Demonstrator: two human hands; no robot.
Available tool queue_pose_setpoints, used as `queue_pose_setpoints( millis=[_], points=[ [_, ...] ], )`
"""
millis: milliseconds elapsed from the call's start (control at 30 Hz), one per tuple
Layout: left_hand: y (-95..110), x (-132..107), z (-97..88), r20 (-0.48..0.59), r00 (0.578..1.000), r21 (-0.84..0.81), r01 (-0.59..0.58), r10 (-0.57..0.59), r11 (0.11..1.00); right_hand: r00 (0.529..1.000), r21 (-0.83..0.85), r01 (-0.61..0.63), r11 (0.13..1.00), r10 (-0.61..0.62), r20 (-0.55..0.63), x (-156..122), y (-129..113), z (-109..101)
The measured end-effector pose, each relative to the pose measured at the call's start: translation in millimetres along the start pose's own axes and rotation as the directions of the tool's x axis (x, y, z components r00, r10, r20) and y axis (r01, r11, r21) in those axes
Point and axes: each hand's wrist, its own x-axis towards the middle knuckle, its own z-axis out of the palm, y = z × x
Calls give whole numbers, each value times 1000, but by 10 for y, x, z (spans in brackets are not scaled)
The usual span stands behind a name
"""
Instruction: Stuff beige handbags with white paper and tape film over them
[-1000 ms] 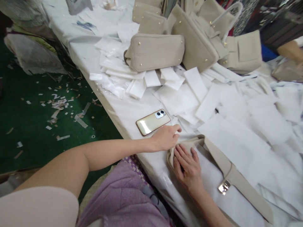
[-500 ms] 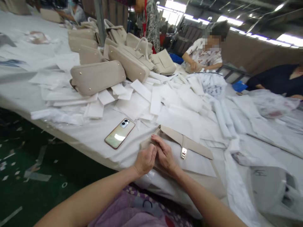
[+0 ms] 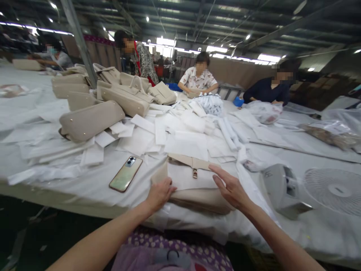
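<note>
A beige handbag [image 3: 203,195] lies in front of me on the white-covered table. Its flap is at the far side, with a metal clasp [image 3: 194,173] hanging over a white sheet [image 3: 182,180] on the bag's face. My left hand [image 3: 159,194] is closed at the bag's left side, fingers curled on its edge. At the right end of the flap, my right hand [image 3: 231,188] is open with its fingers stretched toward the bag; whether the fingertips touch it is hard to tell. A phone [image 3: 126,174] lies left of the bag.
Beige handbags [image 3: 91,119] are heaped at the left among loose white sheets [image 3: 143,140]. To the right are a white fan [image 3: 337,188] and its grey base [image 3: 278,188]. Several people are across the table, one in a patterned shirt [image 3: 197,79]. A metal post [image 3: 80,41] rises at the left.
My hands, close together at the bag's left corner before, are now apart. The right hand has moved to the flap's right end and opened. My view has swung right and levelled, showing the fan.
</note>
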Motion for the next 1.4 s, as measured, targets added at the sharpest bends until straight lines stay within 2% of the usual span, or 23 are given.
queue_pose_setpoints(
  millis=[100, 167, 233, 400, 600, 733, 833, 933, 1000, 1067, 1133, 1167, 1200, 1233, 1267, 1333, 1367, 1400],
  points=[
    [-16, 6, -31, 8, 998, -13, -60, 60, 998, 996, -302, 35, 953, -10, 85, -342, 234, 265],
    [-16, 40, -70, 44, 992, 29, -123, 122, 992, 995, -411, 35, 911, 9, 104, -471, 269, 444],
    [-12, 99, -110, 74, 986, 42, -151, 148, 988, 995, -462, 26, 887, 20, 95, -537, 224, 530],
    [-33, 235, -130, 61, 986, 4, -158, 157, 987, 998, -491, -3, 871, 30, 46, -594, 94, 461],
    [-129, 215, -29, 38, 973, 70, -228, 226, 971, 1000, -468, 16, 884, -6, 22, -570, 145, 366],
    [-160, 212, -23, 54, 970, 58, -238, 235, 970, 996, -465, 83, 881, -59, 66, -492, 116, 336],
    [-154, 281, -154, 124, 958, 68, -270, 260, 961, 986, -387, 139, 912, -92, 138, -475, 119, 445],
    [-73, 426, -435, 312, 905, 156, -349, 289, 924, 981, -335, 127, 934, -68, 184, -516, 157, 616],
    [60, 544, -642, 426, 871, 260, -377, 245, 889, 979, -325, 118, 938, -54, 198, -547, 188, 695],
    [265, 648, -792, 447, 867, 347, -396, 221, 850, 979, -315, 114, 942, -53, 194, -567, 213, 726],
    [511, 711, -850, 407, 862, 374, -459, 303, 806, 983, -304, 107, 947, -54, 178, -581, 231, 718],
    [627, 722, -845, 389, 836, 355, -524, 388, 774, 984, -301, 101, 948, -51, 170, -589, 236, 706],
    [723, 723, -821, 373, 787, 312, -606, 492, 732, 984, -300, 99, 949, -49, 169, -597, 239, 689],
    [791, 716, -782, 364, 711, 247, -696, 601, 674, 983, -300, 100, 949, -48, 175, -605, 240, 671],
    [824, 705, -732, 362, 618, 176, -781, 698, 600, 981, -299, 103, 949, -47, 187, -612, 240, 652],
    [788, 690, -615, 358, 448, 72, -888, 819, 454, 975, -290, 102, 951, -38, 219, -626, 241, 615],
    [731, 688, -555, 352, 394, 46, -913, 849, 405, 972, -282, 97, 954, -30, 235, -633, 243, 599],
    [659, 690, -498, 351, 359, 31, -928, 865, 372, 969, -273, 90, 958, -20, 248, -639, 249, 587]
  ],
)
